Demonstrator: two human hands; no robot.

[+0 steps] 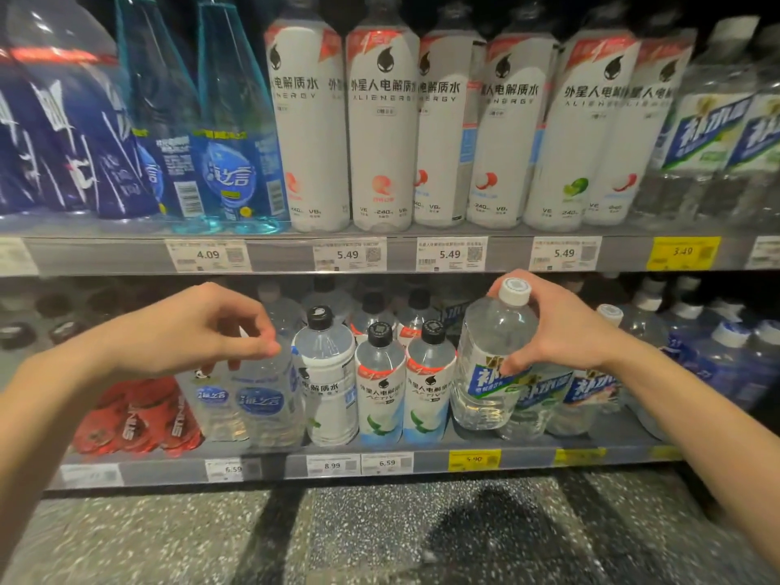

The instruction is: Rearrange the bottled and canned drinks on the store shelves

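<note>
Gripping a clear water bottle [489, 356] by the neck and shoulder, the right hand [557, 327] had its fingers curled behind the white cap [514, 290] and thumb pressed on the blue-green label. Bottle was tilted slightly left, its base at the front edge of the lower shelf [422, 447]; whether it rested on the shelf or was lifted, can't tell. Contents: clear liquid, nearly full.

Left hand [198, 327] grip: fingers curled down, fingertips on or pinching the top of a clear blue-label bottle [261, 399]; its cap was hidden under the hand, so exact contact unclear.

Lower shelf, left to right: red cans [139, 420], clear blue-label bottles, a white black-capped bottle [327, 386], two white-and-light-blue black-capped bottles [405, 394], then the held bottle, with more of the same blue-green-label bottles [561, 394] just right of it. Further right, blue-label bottles, blurred.

Upper shelf [295, 255]: dark blue bottles [63, 141] far left, two tall blue-tinted bottles [211, 141], a row of tall white bottles [422, 133], and clear bottles [717, 133] with blue-green labels at right. Price tags [450, 254] along both shelf edges; some yellow.

Speckled floor [380, 534] below.
</note>
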